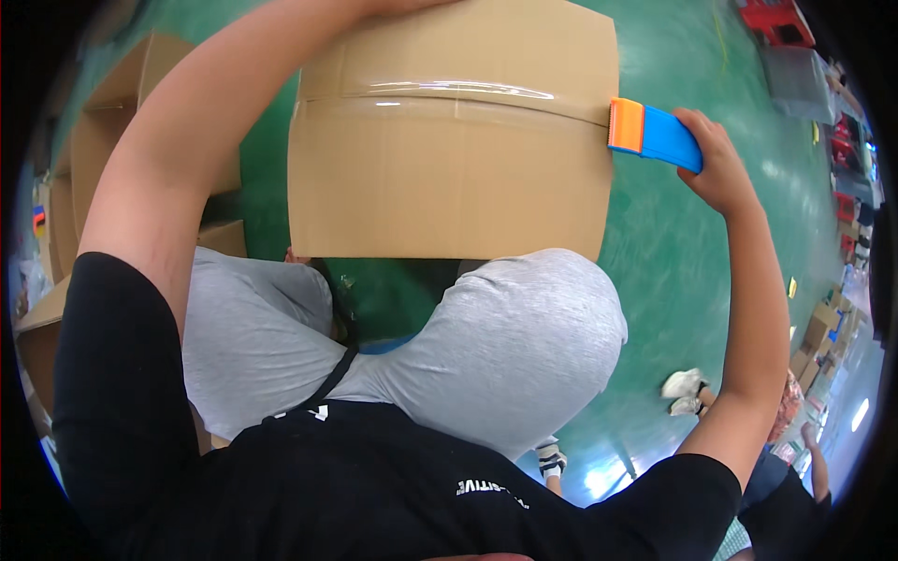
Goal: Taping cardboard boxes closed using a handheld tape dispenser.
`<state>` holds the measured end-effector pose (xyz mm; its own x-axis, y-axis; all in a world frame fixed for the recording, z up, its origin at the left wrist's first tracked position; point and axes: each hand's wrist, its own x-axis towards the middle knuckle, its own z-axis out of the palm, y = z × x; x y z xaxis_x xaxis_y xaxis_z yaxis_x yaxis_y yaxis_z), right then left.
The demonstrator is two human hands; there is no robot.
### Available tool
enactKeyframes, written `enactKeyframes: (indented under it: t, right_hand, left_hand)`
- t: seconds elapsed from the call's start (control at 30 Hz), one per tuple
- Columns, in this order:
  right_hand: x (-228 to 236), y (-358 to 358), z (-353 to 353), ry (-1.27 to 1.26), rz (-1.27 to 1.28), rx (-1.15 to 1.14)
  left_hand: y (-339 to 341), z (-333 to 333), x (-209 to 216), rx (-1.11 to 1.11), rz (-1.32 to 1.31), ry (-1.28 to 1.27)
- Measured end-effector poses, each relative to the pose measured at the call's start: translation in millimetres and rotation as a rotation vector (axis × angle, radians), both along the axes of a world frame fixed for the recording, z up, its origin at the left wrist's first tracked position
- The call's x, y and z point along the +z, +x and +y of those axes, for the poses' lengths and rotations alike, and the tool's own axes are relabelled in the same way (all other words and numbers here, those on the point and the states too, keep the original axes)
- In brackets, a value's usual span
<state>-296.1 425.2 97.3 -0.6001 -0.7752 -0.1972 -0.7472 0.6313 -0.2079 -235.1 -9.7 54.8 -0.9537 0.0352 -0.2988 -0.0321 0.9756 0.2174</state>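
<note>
the right hand's grip holds the blue dispenser lengthwise left-right, its orange head at the box's right edge, by the seam. the left hand, by the far edge, is cut off; its grip i cannot tell.

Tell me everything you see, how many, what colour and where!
big cardboard box: 1, brown, top middle
clear tape: 1 strip or more, see-through, box's seam
tape dispenser: 1, blue and orange, at the box's right edge
other boxes: several, brown, left and far right
clutter: too small to count, mixed colours, right edge
floor: 1, green, underneath
another person: at least 1, dark clothes, lower right
shoes: 2, white, lower right
striped shoe: 1, black and white, lower middle
trousers: 1 pair, grey, middle
T-shirt: 1, black, bottom
arms: 2, bare, left and right
left grip: 1, bare, top edge, cut off
right grip: 1, bare, around the dispenser
</note>
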Motion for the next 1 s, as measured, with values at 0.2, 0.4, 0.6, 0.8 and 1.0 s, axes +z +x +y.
enactKeyframes:
  t: [0.2, 0.4, 0.6, 0.8, 1.0]
  right_hand:
    - [-6.8, -8.6, 8.5, -0.001, 0.018, -0.015]
    - [-6.4, -7.8, 12.4, 0.021, 0.028, -0.009]
    - [-8.3, -4.3, 8.9, -0.031, 0.034, -0.026]
    - [-15.8, -11.9, 29.1, -0.030, 0.003, -0.030]
    - [-16.7, -29.2, 80.4, 0.195, 0.065, -0.099]
  left_hand:
    - [3.8, 38.1, -36.6, -0.206, 0.402, 0.010]
    - [69.7, 148.3, -34.1, -0.391, 0.406, 0.104]
    - [78.0, 146.6, -42.2, -0.349, 0.501, 0.044]
    - [79.8, 139.8, -50.1, -0.364, 0.465, 0.013]
    - [78.5, 133.3, -54.2, -0.370, 0.439, 0.016]
